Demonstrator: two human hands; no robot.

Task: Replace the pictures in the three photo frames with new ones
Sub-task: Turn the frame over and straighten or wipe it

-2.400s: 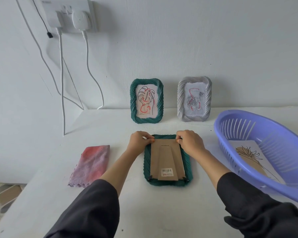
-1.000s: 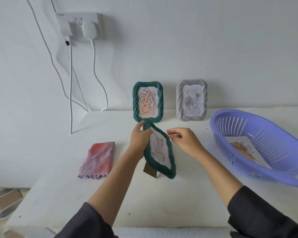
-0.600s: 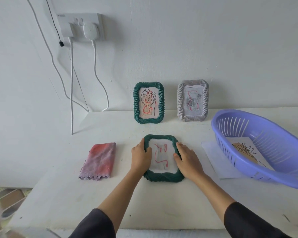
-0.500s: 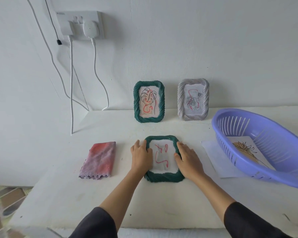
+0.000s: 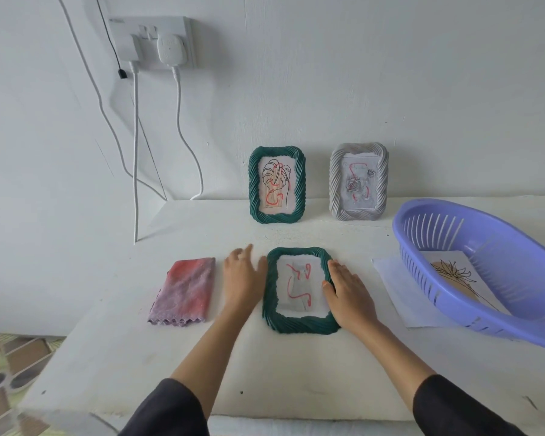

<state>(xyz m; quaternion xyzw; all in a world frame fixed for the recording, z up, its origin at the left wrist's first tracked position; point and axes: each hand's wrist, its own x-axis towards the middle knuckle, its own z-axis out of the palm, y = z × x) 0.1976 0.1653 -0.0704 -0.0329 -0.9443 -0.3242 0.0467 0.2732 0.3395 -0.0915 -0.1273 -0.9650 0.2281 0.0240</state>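
You're flanking green frame (image 5: 298,291), L hand (image 5: 243,278) at 9, R hand (image 5: 348,294) at 3, both flat, holding nothing; lift edges evenly.

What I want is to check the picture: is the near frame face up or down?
Face up, flat on the table: the frame shows its red-lined picture.

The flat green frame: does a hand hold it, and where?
Not gripped: right hand rests open on right edge of the frame; left hand lies beside it.

Left hand (image 5: 243,278) now off the green frame (image 5: 299,324); seemingly flat just beside it
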